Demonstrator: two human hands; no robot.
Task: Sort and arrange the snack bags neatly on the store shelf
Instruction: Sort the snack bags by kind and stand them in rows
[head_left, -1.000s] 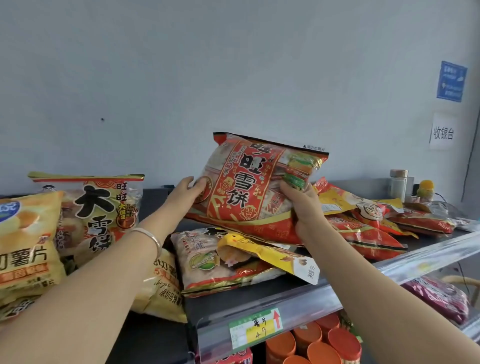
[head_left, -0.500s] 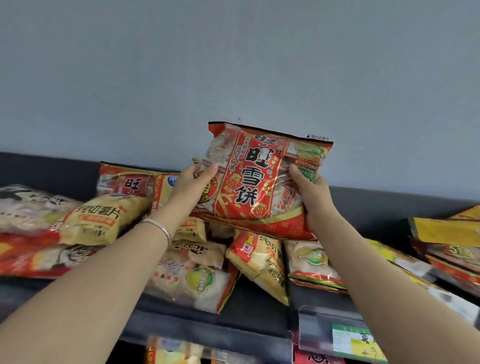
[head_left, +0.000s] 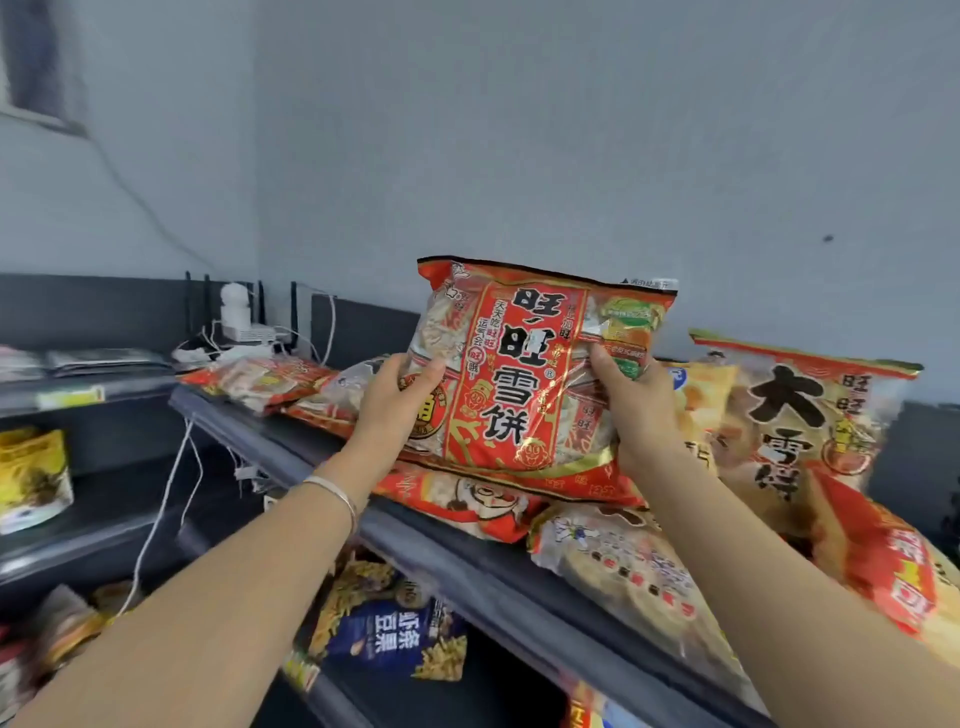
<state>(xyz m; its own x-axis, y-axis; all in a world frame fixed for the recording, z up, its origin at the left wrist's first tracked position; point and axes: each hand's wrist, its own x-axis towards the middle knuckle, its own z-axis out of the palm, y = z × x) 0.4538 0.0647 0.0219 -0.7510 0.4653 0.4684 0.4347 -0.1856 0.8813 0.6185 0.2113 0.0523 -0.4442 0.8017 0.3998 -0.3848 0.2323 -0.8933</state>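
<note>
A large red rice-cracker bag (head_left: 524, 374) is held upright above the top shelf (head_left: 467, 561). My left hand (head_left: 400, 400) grips its left edge and my right hand (head_left: 634, 400) grips its right edge. Beneath it several snack bags lie flat in a loose heap, among them a red bag with a cartoon face (head_left: 467, 501) and a pale clear bag (head_left: 623, 566). At the right a big bag with black characters (head_left: 800, 431) stands upright against the wall. More red bags (head_left: 260, 376) lie flat at the shelf's far left end.
A white router with antennas and cables (head_left: 244, 327) sits at the back left, and a cable hangs down over the shelf edge. A blue snack bag (head_left: 395, 629) lies on the lower shelf. A yellow bag (head_left: 31, 478) stands on the left unit.
The view has swung left along the shelf, and both hands have carried the red bag with it. The grip on both edges is unchanged.
</note>
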